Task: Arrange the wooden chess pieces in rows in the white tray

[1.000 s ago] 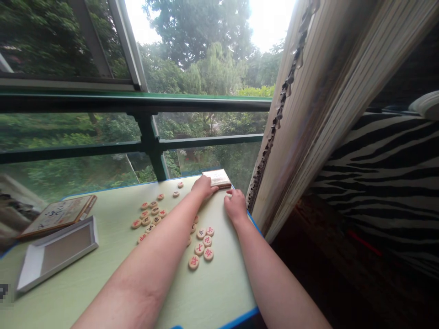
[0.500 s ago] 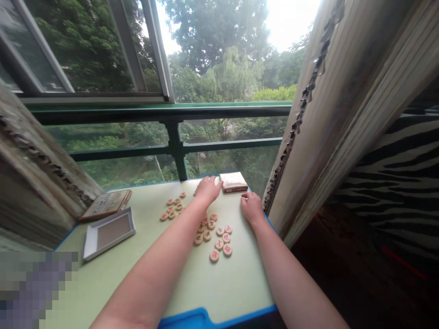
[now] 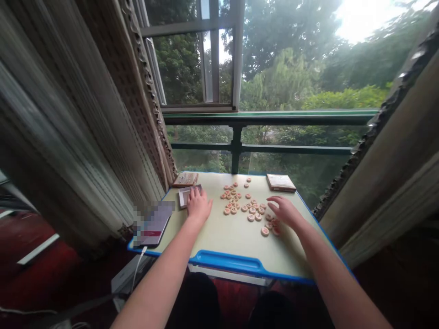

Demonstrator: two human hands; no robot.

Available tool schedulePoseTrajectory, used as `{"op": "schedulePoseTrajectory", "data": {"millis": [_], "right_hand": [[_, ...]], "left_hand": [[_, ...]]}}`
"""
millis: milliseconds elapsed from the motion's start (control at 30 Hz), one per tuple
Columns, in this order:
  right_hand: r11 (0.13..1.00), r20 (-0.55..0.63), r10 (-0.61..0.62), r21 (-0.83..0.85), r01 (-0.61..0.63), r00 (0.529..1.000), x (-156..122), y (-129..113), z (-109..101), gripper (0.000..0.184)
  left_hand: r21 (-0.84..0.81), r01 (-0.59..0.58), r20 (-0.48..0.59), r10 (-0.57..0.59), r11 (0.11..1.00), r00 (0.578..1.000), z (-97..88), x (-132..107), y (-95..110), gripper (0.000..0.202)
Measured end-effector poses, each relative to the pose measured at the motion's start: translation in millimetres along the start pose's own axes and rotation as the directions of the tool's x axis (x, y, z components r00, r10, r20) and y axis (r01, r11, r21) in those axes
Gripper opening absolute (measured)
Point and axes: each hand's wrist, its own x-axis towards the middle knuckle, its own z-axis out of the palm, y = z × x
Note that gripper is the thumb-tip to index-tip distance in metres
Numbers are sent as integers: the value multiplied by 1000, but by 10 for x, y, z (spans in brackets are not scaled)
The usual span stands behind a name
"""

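Note:
My left hand (image 3: 199, 206) reaches over the right edge of a shallow white box tray (image 3: 183, 199), fingers stretched out and apart; whether they touch it I cannot tell. Behind that tray lies a flat printed box (image 3: 185, 179). Round wooden Chinese chess pieces (image 3: 251, 217) with red and dark characters are scattered across the middle of the table. My right hand (image 3: 284, 211) hovers at their right side, fingers extended and nothing visible in them. It partly hides a few pieces (image 3: 275, 231) below it.
The pale green table (image 3: 219, 246) has a blue rim with a raised front ledge (image 3: 228, 261). Another flat box (image 3: 281, 182) lies at the back right. A flat device (image 3: 152, 235) with a white cable (image 3: 138, 269) sits at the left. Curtains and a green railing (image 3: 305, 118) surround the table.
The view has swung left. My left hand has moved from the far side of the pieces to the white tray. My right hand has come in beside the pieces, its fingers more extended.

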Motion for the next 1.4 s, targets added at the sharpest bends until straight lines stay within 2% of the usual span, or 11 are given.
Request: {"op": "schedulePoseTrajectory", "data": {"millis": [67,167,233,300,433,600,767,1033,1233,1300,1400], "right_hand": [[987,84,-160,47,156,984,-116,-424,67,33],[954,108,-295,-29,300,949,-240,-1001,246,43],[938,101,-332,-65,339,938,-262,-1245,370,41],[934,109,-335,-88,345,936,-255,-1359,469,33],[940,22,-332,-79,333,943,-241,-1343,585,29],[966,-72,-251,-83,245,965,-260,-1242,653,27],[981,-85,-194,-32,192,977,-260,-1181,677,30],[986,-99,-165,-4,165,981,-257,-1165,682,29],[994,-108,-106,-20,104,988,-245,-1139,658,30],[996,-118,-90,-7,90,989,-247,-1131,645,30],[998,-140,-62,11,64,988,-257,-1128,629,28]], "left_hand": [[0,16,-11,-16,1000,1000,63,-79,-98,50],[-45,-9,37,10,999,999,138,-152,-178,35],[-74,-16,54,20,997,998,154,-180,-199,29],[-95,-25,48,30,995,998,147,-201,-207,26],[-144,-55,37,60,988,997,118,-233,-197,21],[-213,-140,29,149,967,988,109,-256,-160,22],[-267,-218,19,231,939,973,82,-283,-147,23],[-309,-255,-11,265,916,964,104,-285,-166,21],[-382,-316,-42,326,869,945,87,-303,-166,29],[-409,-300,-81,293,862,953,86,-295,-172,29],[-401,-170,-181,104,900,978,100,-271,-199,26]]}}
